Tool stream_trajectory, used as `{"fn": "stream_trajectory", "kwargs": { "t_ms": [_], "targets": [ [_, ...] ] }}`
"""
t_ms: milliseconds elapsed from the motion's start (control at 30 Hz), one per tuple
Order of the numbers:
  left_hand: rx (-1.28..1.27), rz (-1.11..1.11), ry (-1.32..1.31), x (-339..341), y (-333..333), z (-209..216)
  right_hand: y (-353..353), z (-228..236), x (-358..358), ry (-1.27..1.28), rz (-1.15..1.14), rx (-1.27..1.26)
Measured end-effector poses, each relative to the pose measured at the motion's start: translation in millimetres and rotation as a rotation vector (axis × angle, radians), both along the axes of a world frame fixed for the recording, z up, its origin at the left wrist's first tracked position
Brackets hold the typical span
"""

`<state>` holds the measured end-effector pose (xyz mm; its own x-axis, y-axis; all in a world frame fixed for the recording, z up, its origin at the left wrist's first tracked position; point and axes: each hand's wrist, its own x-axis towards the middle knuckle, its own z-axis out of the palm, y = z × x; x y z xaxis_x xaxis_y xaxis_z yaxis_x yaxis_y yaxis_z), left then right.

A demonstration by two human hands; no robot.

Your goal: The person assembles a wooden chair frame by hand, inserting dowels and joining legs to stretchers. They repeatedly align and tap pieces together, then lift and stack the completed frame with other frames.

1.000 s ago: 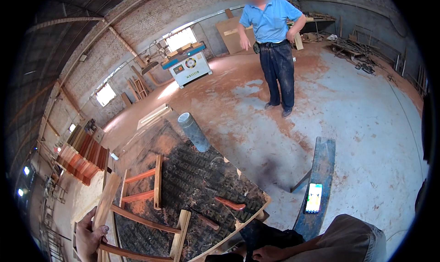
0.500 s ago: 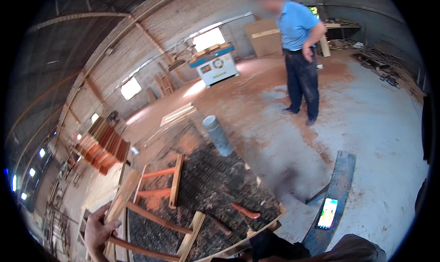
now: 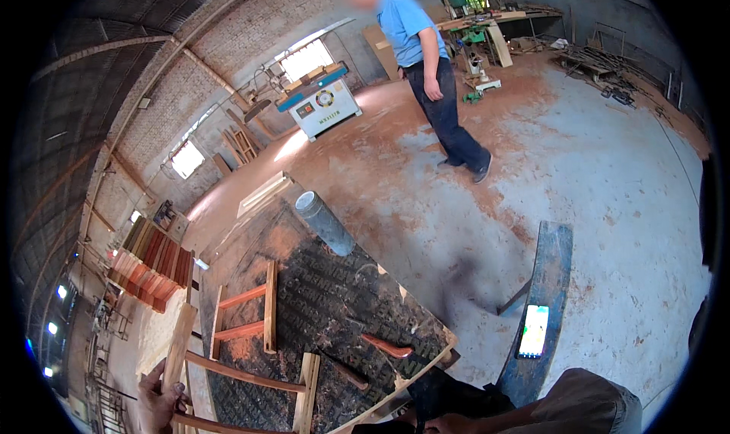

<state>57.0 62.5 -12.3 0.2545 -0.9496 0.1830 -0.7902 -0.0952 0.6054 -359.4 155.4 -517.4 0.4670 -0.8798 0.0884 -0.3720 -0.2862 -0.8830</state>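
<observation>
My left hand (image 3: pixel 158 400) is closed around the pale upright of a wooden frame (image 3: pixel 308 392), at the lower left. Two reddish, slightly curved rails join that upright to a second pale one lying nearer the middle of the dark worktable (image 3: pixel 334 282). Low at the bottom edge, partly cut off, my right hand (image 3: pixel 449 423) shows beside dark cloth; its fingers are not clear. A second, smaller frame (image 3: pixel 270 305) with reddish rungs lies beyond the first. Near the table's right corner are a tool with an orange-red handle (image 3: pixel 386 346) and a dark, brown-handled tool (image 3: pixel 346 371).
A grey metal cylinder (image 3: pixel 325 223) stands at the table's far edge. To the right, a phone (image 3: pixel 534 331) with its screen lit lies on a narrow bench (image 3: pixel 555 259). A person in blue (image 3: pixel 433 77) is on the floor beyond. Stacked reddish slats (image 3: pixel 156 263) are at left.
The view has shifted, so the table sits further left. The person beyond has turned and stepped leftward. My right hand has come into view at the bottom; my left still grips the frame.
</observation>
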Motion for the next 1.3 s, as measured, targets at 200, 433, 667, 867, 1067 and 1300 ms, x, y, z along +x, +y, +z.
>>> {"fn": "stream_trajectory", "kwargs": {
  "t_ms": [200, 433, 667, 867, 1067, 1300],
  "targets": [
    [0.016, 0.029, 0.071, -52.9, 2.6, 10.9, -8.4, 42.6, -14.8, -0.019, 0.052, 0.234],
    [-0.005, 0.014, 0.046, -37.4, 5.5, 7.3, -9.7, 51.9, -16.8, -0.025, 0.072, 0.215],
    [0.021, 0.044, -0.055, -48.5, 5.7, 11.2, -2.9, 36.4, -12.4, -0.009, 0.049, 0.205],
    [0.009, 0.071, -0.053, -40.7, 2.1, 8.2, 0.6, -6.7, 1.8, -0.018, 0.001, 0.122],
    [0.008, 0.090, -0.024, -44.6, 5.1, 6.5, 2.7, -8.3, -0.9, -0.074, 0.046, 0.124],
    [0.006, 0.120, -0.100, -55.9, 5.3, 10.2, -2.2, 22.1, -6.8, -0.078, 0.047, 0.127]
  ]
}}
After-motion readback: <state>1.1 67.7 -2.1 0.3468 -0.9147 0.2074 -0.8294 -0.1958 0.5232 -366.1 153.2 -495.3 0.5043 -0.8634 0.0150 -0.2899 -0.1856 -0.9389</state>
